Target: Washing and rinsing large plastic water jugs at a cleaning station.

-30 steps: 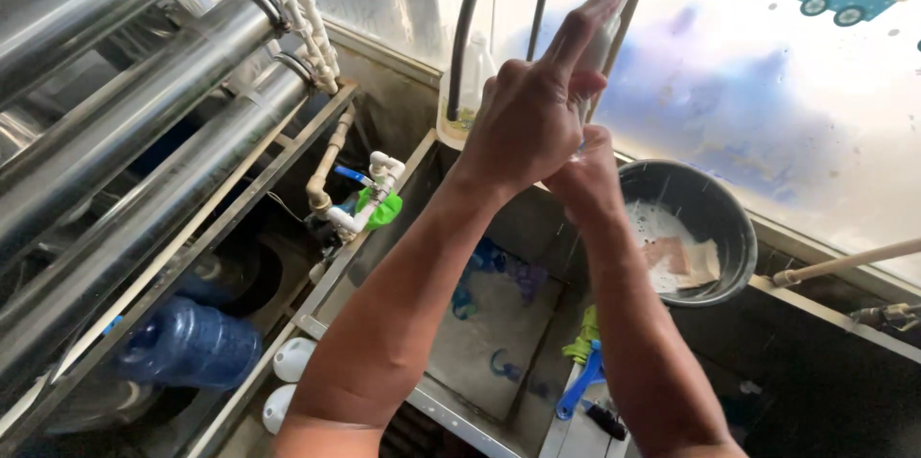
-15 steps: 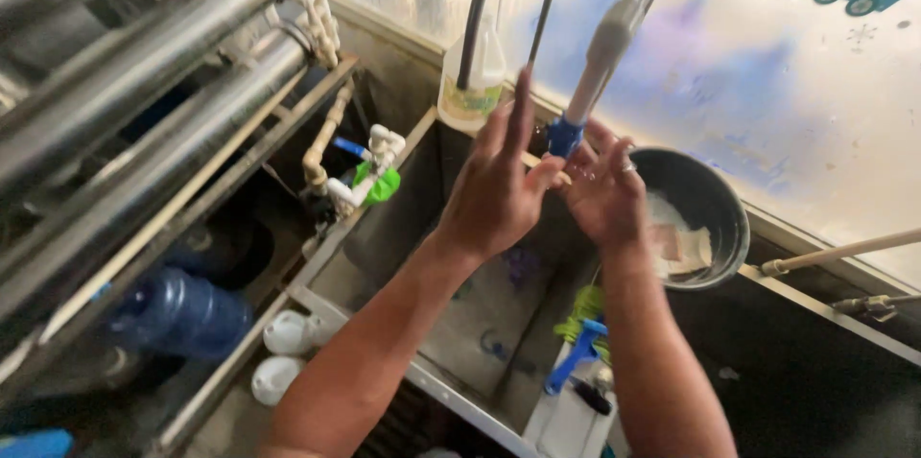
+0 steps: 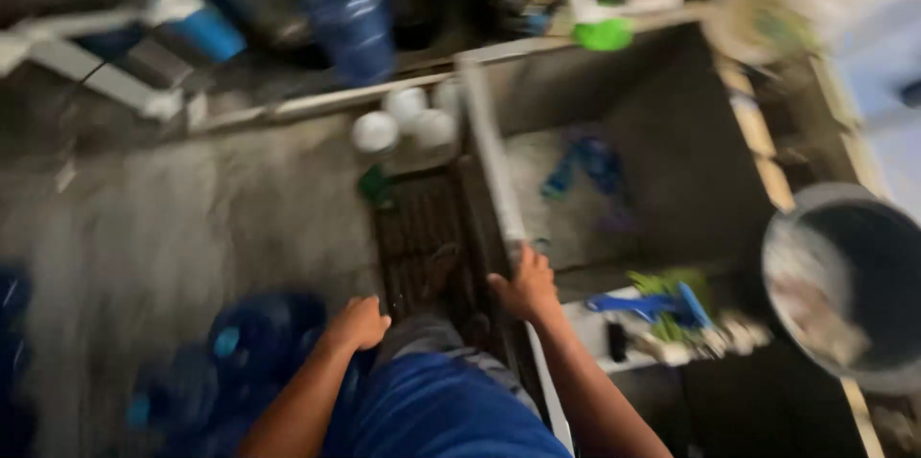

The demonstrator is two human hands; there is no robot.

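Two bare hands reach down over the person's blue-clad legs (image 3: 436, 415), well apart from each other. The right hand (image 3: 526, 287) rests with its fingers curled over the near end of the pale metal rim (image 3: 494, 165) of a deep grey basin, gripping that edge. The left hand (image 3: 357, 322) is loosely closed and holds nothing, hanging just above a large blue plastic water jug (image 3: 254, 343) that lies on the wet concrete floor (image 3: 182, 218). Between the hands a dark slatted drain grate (image 3: 422, 237) runs alongside the basin rim. Beyond the far end of the grate sit three white round caps (image 3: 408, 117). Right of the rim, a blue-handled brush (image 3: 643, 305) lies on a ledge, and a round dark metal bowl (image 3: 849, 285) sits farther right. Motion blur hides finer detail.
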